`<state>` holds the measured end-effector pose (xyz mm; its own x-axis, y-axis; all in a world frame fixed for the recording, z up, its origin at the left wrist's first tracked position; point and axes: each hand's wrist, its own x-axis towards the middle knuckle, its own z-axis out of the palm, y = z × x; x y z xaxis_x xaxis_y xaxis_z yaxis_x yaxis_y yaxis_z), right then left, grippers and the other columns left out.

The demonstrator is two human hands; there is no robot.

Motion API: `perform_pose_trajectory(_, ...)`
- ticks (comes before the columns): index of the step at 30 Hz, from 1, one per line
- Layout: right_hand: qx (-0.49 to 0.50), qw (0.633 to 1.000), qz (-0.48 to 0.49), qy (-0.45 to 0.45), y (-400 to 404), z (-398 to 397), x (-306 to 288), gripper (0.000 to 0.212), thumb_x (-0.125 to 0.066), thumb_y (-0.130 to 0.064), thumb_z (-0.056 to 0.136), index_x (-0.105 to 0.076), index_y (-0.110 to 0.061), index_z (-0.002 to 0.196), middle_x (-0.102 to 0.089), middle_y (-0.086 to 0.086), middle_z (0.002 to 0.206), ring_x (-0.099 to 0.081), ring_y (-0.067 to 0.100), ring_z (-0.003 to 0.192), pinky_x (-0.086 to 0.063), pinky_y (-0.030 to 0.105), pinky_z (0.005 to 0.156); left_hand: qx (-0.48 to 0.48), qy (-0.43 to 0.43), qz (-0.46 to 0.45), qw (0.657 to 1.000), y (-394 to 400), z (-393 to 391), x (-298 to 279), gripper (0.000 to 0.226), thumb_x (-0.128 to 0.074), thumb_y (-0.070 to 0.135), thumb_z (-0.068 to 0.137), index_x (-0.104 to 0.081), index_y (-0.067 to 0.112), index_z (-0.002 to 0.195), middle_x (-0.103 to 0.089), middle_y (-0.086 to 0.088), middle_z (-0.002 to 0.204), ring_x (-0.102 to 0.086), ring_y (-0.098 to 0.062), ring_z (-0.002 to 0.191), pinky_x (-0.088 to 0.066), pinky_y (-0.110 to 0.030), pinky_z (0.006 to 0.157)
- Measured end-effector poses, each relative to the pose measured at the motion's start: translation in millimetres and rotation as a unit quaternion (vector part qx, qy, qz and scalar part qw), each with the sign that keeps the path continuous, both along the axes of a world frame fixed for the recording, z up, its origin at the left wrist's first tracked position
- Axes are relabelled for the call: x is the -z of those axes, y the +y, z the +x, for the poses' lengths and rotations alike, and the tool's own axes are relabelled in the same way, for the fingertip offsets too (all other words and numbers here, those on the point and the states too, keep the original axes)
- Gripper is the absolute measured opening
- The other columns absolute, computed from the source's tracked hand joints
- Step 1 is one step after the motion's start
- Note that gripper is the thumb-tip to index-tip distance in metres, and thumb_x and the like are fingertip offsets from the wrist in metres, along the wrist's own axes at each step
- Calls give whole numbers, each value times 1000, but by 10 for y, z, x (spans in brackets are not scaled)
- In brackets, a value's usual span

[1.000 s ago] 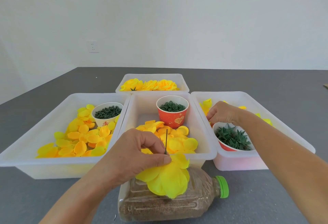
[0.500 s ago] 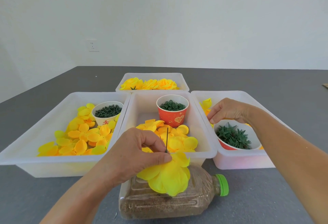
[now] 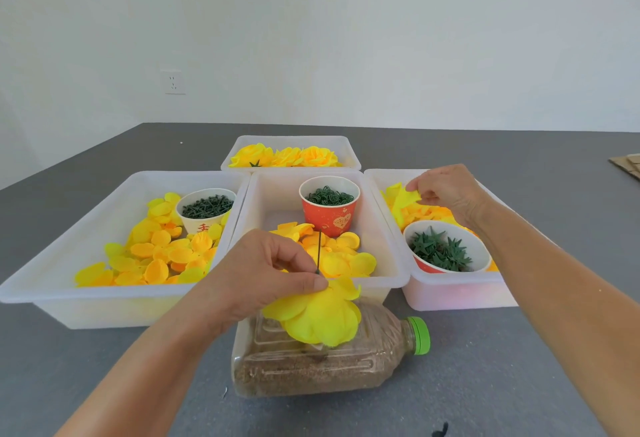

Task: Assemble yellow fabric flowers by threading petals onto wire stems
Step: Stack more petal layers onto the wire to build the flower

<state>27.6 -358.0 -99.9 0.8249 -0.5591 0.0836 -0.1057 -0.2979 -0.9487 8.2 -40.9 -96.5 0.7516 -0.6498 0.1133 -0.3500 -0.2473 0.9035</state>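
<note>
- Right, head view, only one cam: your left hand [image 3: 263, 277] pinches the wire stem [image 3: 318, 252] between thumb and fingers, just above the half-built flower [image 3: 317, 317]. Stem points up, bare end free.
- The flower hangs under that pinch, over the bottle [image 3: 329, 357] lying on its side on the table [image 3: 519, 367].
- Your right hand [image 3: 446, 194] is in the right bin [image 3: 450, 292], fingertips pinching a yellow petal [image 3: 401, 195] at the far left corner, behind the cup of green star calyxes [image 3: 446, 251].
- Doing it well, imo: lift just one petal; they stack & cling, so check you haven't got two. Can't see the petal's hole from here, so find it w/ your fingertips before bringing it over.
- Keep the left pinch low & firm so the petals already on don't slide or spin, and keep the stem upright so the tip is easy to hit.
- Bring the petal down over the tip, then push it snug against the others.
- Watch the middle bin [image 3: 391, 280] rim & the red cup [image 3: 329, 209] on the way across.
- Vs. 1 s ago: right hand has moved from near the calyx cup toward the far corner of the bin and now has a petal lifted. Left hand, stem & flower look unchanged; bottle the same.
</note>
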Motion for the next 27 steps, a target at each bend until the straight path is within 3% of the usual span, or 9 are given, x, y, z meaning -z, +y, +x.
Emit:
perform_pose_trajectory(2,19,998,43,-45,9,-67,1,4,-69,3,73,-65,3,71,-58,12,70,-56,20,64,-56,30,69,5,16,-4,1000,4,0,5,10,-79,7,68,-71,10,61,-69,-21,83,-60,-31,78,-48,-52,81)
perform_pose_trajectory(4,20,995,51,-87,15,-157,6,16,-75,0,72,-62,-7,64,-59,6,66,-60,14,64,-56,26,66,11,28,-8,1000,14,-12,10,7,-78,11,67,-73,8,65,-69,-22,84,-59,-26,78,-48,-51,80)
perform_pose_trajectory(8,10,988,68,-137,107,-330,-21,23,-71,7,73,-62,-14,68,-60,2,66,-58,13,66,-46,23,60,25,45,-16,999,43,-18,6,17,-83,25,60,-75,12,68,-69,-22,87,-60,-24,79,-46,-39,77)
perform_pose_trajectory(10,-21,982,94,-161,201,-396,-57,26,-68,10,74,-62,-14,69,-62,-1,64,-60,14,64,-48,26,64,31,56,-20,998,57,11,9,20,-83,24,58,-76,11,72,-71,-18,86,-61,-19,78,-47,-32,74)
perform_pose_trajectory(14,-97,973,95,-185,455,-509,-132,28,-66,11,76,-63,-17,72,-67,-12,64,-63,6,60,-49,18,59,30,76,-41,996,92,55,-13,26,-76,27,57,-76,11,77,-74,-7,85,-65,-10,79,-50,-17,71)
perform_pose_trajectory(17,-147,966,84,-195,663,-540,-208,28,-66,11,75,-65,-18,76,-68,-10,66,-65,7,61,-50,17,58,15,72,-52,996,139,64,-64,30,-81,40,65,-76,17,82,-74,-4,94,-66,-14,94,-48,-22,85)
perform_pose_trajectory(20,-196,953,86,-213,859,-552,-276,28,-65,12,74,-66,-15,82,-69,-8,70,-65,8,63,-52,20,58,-37,60,-101,992,165,102,-122,44,-74,56,66,-76,16,84,-74,-2,95,-67,-17,92,-50,-29,89)
perform_pose_trajectory(24,-243,943,78,-213,1072,-548,-337,34,-67,11,73,-67,-16,93,-69,-5,77,-65,9,69,-52,20,61,-104,54,-155,981,95,130,-250,41,-62,51,60,-73,18,83,-74,1,87,-66,-11,81,-48,-30,81)
perform_pose_trajectory(27,-266,938,76,-210,1195,-546,-378,37,-68,11,72,-66,-15,98,-69,-5,76,-64,8,67,-51,18,62,-86,53,-125,987,6,132,-355,50,-66,49,57,-70,20,96,-74,1,93,-68,-14,91,-50,-36,89)
